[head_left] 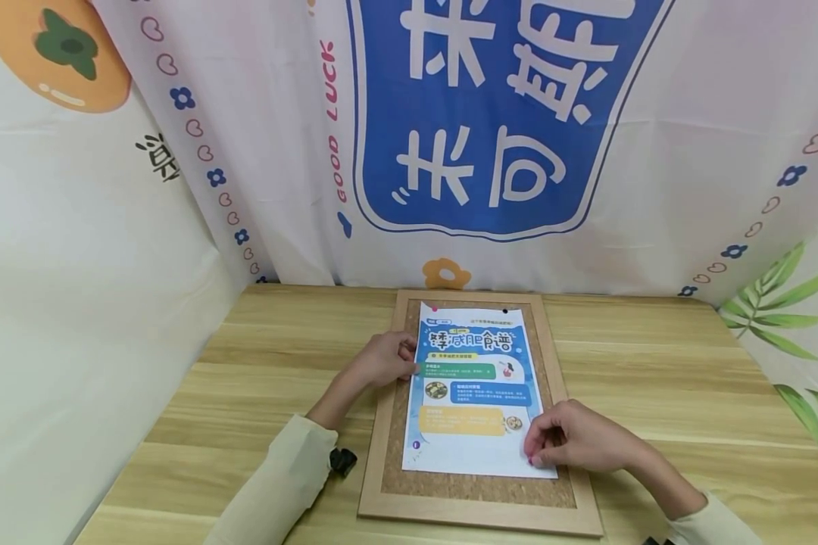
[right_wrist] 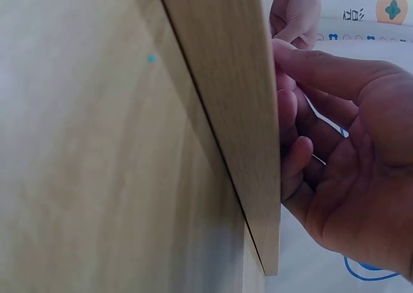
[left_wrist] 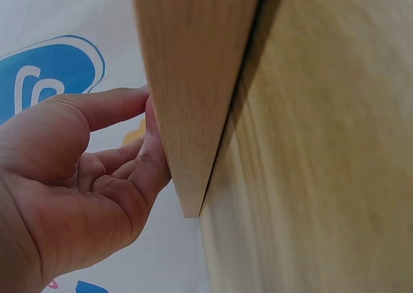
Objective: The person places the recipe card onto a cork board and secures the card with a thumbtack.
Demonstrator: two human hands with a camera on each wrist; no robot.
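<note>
A printed poster (head_left: 477, 378) with a blue top and coloured text bands lies on a wood-framed cork board (head_left: 480, 492). Along its top edge sit a pink pushpin (head_left: 435, 309) and a black pushpin (head_left: 505, 311). My left hand (head_left: 386, 359) touches the poster's left edge with bent fingers; whether it pinches the paper is unclear. Near the lower right corner, my right hand (head_left: 572, 439) pinches a pink pushpin (head_left: 531, 461) against the poster. In both wrist views, the frame's side hides the fingertips of the left hand (left_wrist: 97, 170) and right hand (right_wrist: 361, 144) in part.
The board lies on a wood-grain table (head_left: 198, 424). Behind the table hangs a white printed cloth (head_left: 279, 151) with a large blue sign and writing. Dark wrist-worn devices (head_left: 342, 462) show by the light sleeves (head_left: 279, 481).
</note>
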